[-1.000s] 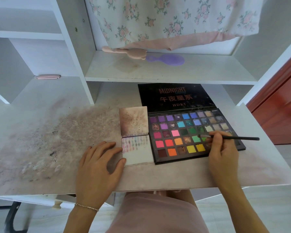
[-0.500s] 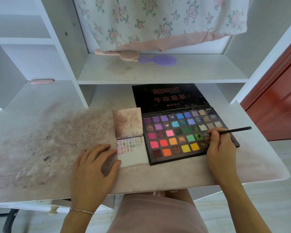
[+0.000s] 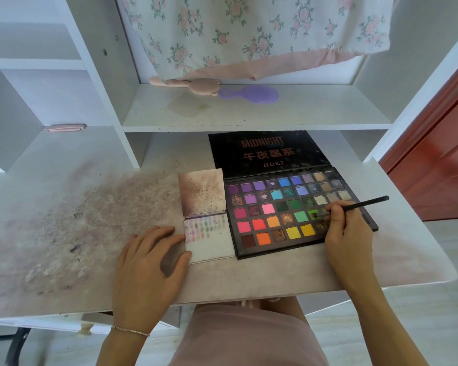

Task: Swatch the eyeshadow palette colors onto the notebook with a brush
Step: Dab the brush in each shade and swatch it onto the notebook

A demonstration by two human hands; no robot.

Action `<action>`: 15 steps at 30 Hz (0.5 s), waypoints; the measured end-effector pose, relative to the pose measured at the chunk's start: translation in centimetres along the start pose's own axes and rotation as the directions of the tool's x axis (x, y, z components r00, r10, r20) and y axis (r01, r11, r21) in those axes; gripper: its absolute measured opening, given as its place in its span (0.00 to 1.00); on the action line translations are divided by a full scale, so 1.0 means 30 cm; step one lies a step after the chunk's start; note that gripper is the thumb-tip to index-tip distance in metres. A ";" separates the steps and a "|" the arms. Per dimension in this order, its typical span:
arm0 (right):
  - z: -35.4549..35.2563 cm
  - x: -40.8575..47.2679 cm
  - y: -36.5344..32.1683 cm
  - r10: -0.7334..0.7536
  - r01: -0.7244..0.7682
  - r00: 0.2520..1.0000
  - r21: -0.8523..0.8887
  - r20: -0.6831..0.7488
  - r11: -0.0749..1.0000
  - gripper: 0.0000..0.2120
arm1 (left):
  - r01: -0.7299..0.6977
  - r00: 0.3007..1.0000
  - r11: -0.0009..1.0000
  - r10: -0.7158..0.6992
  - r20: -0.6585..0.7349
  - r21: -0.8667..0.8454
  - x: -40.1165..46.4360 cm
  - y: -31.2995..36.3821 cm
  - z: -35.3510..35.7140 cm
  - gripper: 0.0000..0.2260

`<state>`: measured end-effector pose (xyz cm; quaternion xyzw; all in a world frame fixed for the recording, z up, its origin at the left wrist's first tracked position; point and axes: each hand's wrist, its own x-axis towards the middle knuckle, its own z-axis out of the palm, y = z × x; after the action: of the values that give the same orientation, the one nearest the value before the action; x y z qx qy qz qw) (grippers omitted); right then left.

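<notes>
The right hand (image 3: 348,233) pinches the brush (image 3: 360,205), loading green from the palette (image 3: 251,253); next, stroke the notebook (image 3: 212,247), steadied by the flat left hand (image 3: 148,268).

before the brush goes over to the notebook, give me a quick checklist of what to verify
1. Right hand grips the brush: ok.
2. Brush tip sits in a green pan of the palette: ok.
3. Pigment loaded on the bristles: cannot tell, tip too small to read.
4. Notebook lies open, with bare paper below the swatch rows: ok.
5. Left hand rests flat on the desk, fingers touching the notebook's left edge: ok.
6. Path from palette to page free of other things: ok.
</notes>
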<state>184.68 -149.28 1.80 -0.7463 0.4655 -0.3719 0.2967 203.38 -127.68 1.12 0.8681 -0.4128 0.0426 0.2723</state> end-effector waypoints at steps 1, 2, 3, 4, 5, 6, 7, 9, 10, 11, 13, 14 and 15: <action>0.000 0.001 0.000 0.004 -0.004 1.000 -0.001 -0.010 1.000 0.06 | 0.000 1.000 1.000 0.000 -0.001 0.001 0.000 0.000 0.000 0.21; 0.000 0.001 0.000 0.001 -0.001 1.000 0.001 -0.018 1.000 0.06 | 0.001 1.000 1.000 -0.001 -0.003 0.002 0.000 0.001 0.000 0.21; -0.001 0.001 0.000 -0.005 0.005 1.000 0.005 -0.022 1.000 0.06 | 0.002 1.000 1.000 -0.002 -0.003 0.002 0.000 0.001 0.000 0.21; -0.001 0.000 0.000 -0.012 0.012 1.000 0.010 -0.018 1.000 0.06 | 0.003 1.000 1.000 -0.003 -0.002 0.003 0.000 0.001 0.001 0.21; -0.001 -0.001 -0.002 -0.016 0.016 1.000 0.012 -0.008 1.000 0.05 | 0.003 1.000 1.000 -0.003 0.001 0.006 0.000 0.000 0.001 0.21; -0.001 -0.002 -0.002 -0.021 0.021 1.000 0.010 0.001 1.000 0.05 | 0.004 1.000 1.000 -0.004 0.003 0.007 0.000 -0.001 0.002 0.21; -0.002 -0.002 -0.002 -0.023 0.023 1.000 0.005 0.003 1.000 0.05 | 0.004 1.000 1.000 -0.004 0.005 0.007 0.000 -0.002 0.003 0.21; -0.003 -0.001 0.000 -0.014 0.014 1.000 -0.002 -0.021 1.000 0.05 | 0.006 1.000 1.000 -0.006 0.006 0.004 0.000 -0.003 0.003 0.21; -0.003 -0.002 0.000 -0.010 0.010 0.999 0.002 -0.034 1.000 0.05 | 0.006 1.000 1.000 -0.006 0.005 0.003 -0.001 -0.003 0.003 0.21; -0.003 -0.003 -0.002 -0.011 0.011 0.999 0.011 -0.040 1.000 0.05 | 0.006 1.000 1.000 -0.006 0.004 0.004 -0.001 -0.003 0.003 0.21; -0.002 -0.009 -0.008 -0.026 0.027 0.999 0.032 -0.037 0.999 0.05 | 0.005 1.000 1.000 -0.005 0.005 0.004 0.000 -0.001 0.003 0.21; 0.000 -0.013 -0.012 -0.039 0.040 0.999 0.042 -0.033 0.998 0.05 | 0.004 1.000 1.000 -0.004 0.004 0.004 0.000 -0.001 0.002 0.21; 0.003 -0.018 -0.017 -0.051 0.053 0.998 0.053 -0.027 0.997 0.04 | 0.001 1.000 1.000 -0.002 0.001 0.005 0.001 -0.001 0.002 0.21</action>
<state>184.84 -148.58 2.02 -0.7452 0.4395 -0.4012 0.3009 203.41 -127.71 1.05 0.8691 -0.4123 0.0427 0.2700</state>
